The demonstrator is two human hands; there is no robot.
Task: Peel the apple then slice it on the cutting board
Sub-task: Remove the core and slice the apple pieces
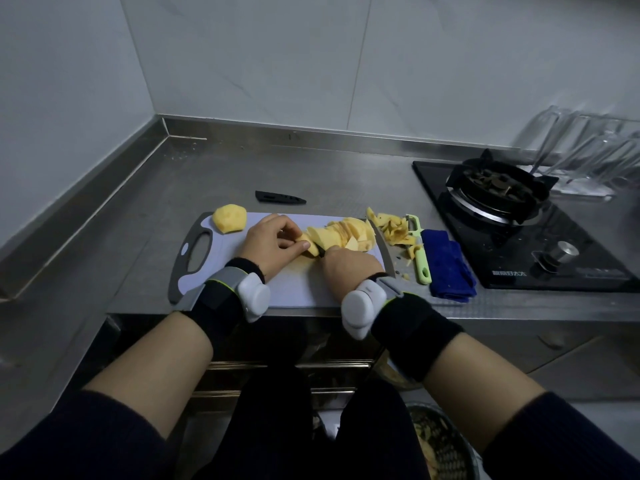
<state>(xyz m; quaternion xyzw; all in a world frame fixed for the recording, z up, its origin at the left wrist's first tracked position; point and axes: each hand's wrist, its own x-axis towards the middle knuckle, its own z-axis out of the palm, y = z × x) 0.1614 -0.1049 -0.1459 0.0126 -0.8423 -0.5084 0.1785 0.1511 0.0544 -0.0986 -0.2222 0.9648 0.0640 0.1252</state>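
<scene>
- Head view, centre of frame: the cutting board (294, 282), white with a grey handle at its left end, lies on the steel counter (214, 174), its near edge at the counter's front lip.
- Left hand (273, 244): forearm enters from lower left, wrist strapped with a white sensor; the hand rests palm-down on the board, fingers curled, thumb and fingertips pinching the left end of the peeled apple piece (313, 242).
- Right hand (349, 266): forearm enters from lower right, likewise strapped; the fist is closed around a knife (321, 251), of which only a short dark part shows, set against the apple piece just right of the left thumb.
- Apple slices (349, 233) lie fanned on the board directly behind the right hand; a peeled apple half (229, 218) sits apart at the board's upper-left corner.
- Right of the board: apple peels (394, 226), a green peeler (420, 251) and a folded blue cloth (446, 265), side by side.
- Behind the board: a black knife sheath (280, 196). Right of frame: a gas stove (498, 192).
</scene>
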